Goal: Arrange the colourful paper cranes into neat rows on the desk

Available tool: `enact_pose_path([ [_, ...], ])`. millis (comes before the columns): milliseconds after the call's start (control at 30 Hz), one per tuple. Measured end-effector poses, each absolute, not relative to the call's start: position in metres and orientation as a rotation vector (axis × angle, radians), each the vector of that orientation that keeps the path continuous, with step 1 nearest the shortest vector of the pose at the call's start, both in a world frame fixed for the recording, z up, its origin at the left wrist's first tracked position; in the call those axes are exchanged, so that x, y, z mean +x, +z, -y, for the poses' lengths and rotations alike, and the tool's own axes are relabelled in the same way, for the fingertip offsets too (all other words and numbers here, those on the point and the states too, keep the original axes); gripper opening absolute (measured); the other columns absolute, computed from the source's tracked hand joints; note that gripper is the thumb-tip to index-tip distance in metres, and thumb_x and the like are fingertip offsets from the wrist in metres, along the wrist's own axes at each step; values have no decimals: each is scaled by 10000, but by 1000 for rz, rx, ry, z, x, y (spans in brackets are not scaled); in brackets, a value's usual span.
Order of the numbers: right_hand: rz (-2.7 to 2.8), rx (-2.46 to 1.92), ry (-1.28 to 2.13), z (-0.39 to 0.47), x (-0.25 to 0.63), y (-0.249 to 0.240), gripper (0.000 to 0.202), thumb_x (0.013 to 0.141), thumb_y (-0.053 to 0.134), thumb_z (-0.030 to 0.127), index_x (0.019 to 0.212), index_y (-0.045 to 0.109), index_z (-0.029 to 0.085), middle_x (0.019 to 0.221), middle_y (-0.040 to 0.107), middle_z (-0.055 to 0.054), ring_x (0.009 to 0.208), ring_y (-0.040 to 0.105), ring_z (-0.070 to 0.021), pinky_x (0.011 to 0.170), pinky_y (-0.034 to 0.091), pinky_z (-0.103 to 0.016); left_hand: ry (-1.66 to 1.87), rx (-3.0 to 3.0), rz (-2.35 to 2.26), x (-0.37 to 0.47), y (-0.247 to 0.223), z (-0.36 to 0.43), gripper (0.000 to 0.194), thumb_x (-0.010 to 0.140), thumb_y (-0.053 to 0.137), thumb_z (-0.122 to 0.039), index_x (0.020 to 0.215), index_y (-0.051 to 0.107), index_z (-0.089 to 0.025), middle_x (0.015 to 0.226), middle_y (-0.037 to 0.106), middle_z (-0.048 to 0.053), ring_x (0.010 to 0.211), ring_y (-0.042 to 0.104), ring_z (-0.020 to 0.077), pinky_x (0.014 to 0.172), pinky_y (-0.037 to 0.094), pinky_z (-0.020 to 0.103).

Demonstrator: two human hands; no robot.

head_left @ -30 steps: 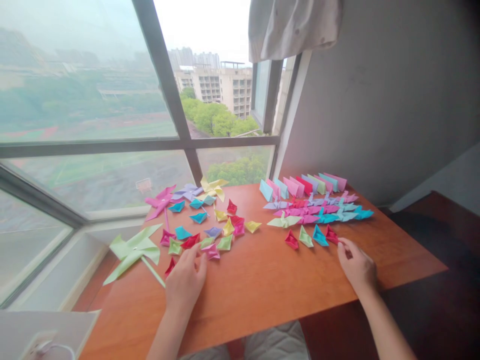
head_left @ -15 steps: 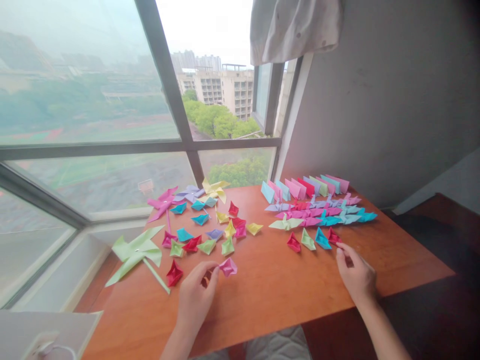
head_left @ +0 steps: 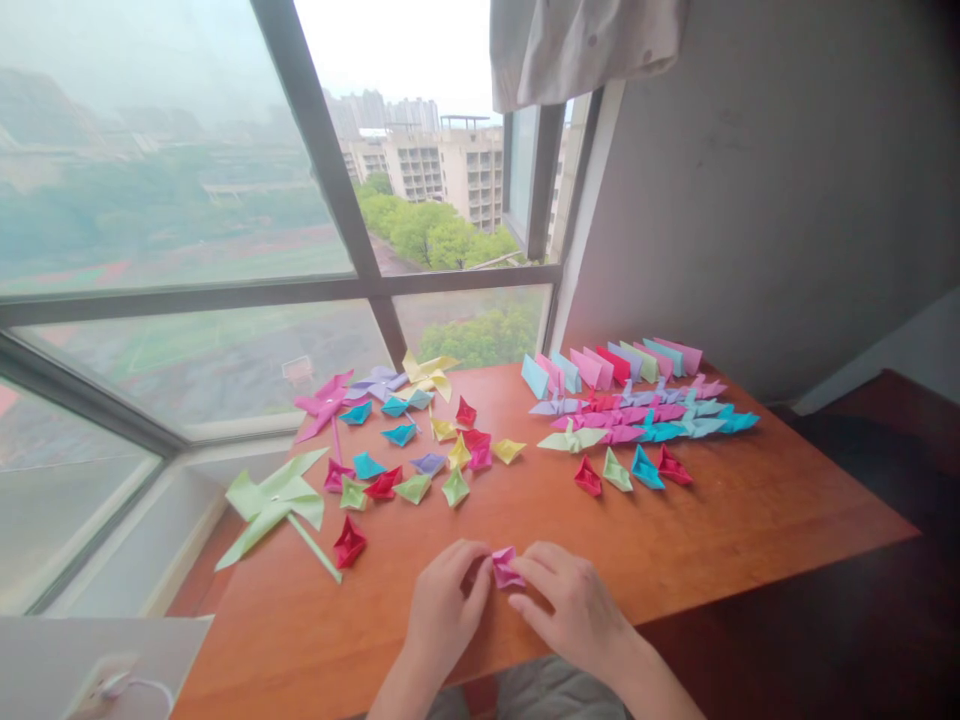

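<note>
A pink paper boat [head_left: 507,568] is between my hands near the front of the table. My left hand [head_left: 451,600] pinches its left end between thumb and fingers. On the other side, the fingertips of my right hand [head_left: 574,600] touch the boat's right end, with the thumb held apart below. Farther right, a short row holds a red boat [head_left: 588,476], a light green boat [head_left: 617,470], a blue boat [head_left: 646,468] and another red boat [head_left: 673,465]. To the left lie several loose paper boats, among them a green one [head_left: 455,488] and a red one [head_left: 349,543].
Rows of paper cranes [head_left: 574,438] and a line of folded paper cards [head_left: 615,367] stand at the back right of the wooden table [head_left: 720,545]. Paper pinwheels, including a green one [head_left: 274,490], lie at the left. A window [head_left: 187,200] rises behind.
My right hand has let go of the red boat at the right end of the row and moved left to the pink boat. My left hand has brought the pink boat right and nearer me.
</note>
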State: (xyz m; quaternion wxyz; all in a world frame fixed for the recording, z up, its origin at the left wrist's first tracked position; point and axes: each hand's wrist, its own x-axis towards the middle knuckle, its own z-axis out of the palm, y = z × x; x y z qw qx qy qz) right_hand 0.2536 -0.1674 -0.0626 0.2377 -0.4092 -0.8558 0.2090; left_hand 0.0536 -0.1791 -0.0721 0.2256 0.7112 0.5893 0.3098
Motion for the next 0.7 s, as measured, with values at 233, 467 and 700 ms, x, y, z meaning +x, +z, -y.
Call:
enact_pose_path([
  [233, 2262, -1110, 445, 168, 255, -79, 184, 953, 471, 173, 901, 639, 228, 830, 629, -28, 778, 602, -167, 708, 474, -281, 871, 2025, -1627, 52, -77, 181, 203, 958, 487, -291, 1081, 628, -213, 881, 722, 62, 757, 687, 187, 705, 555, 284],
  [467, 2021, -1169, 170, 145, 309, -72, 187, 950, 494, 188, 990, 671, 235, 890, 674, -51, 848, 649, -177, 783, 519, -296, 903, 2100, -1639, 51, -76, 181, 202, 929, 507, -271, 1055, 658, -222, 830, 717, 48, 699, 689, 185, 656, 565, 275],
  [700, 1685, -1570, -227, 107, 421, -61, 236, 934, 535, 358, 975, 712, 207, 961, 701, -93, 823, 651, -198, 803, 506, -316, 902, 2104, -1630, 50, -75, 179, 207, 918, 499, -243, 1041, 665, -223, 892, 730, 60, 754, 697, 191, 684, 568, 281],
])
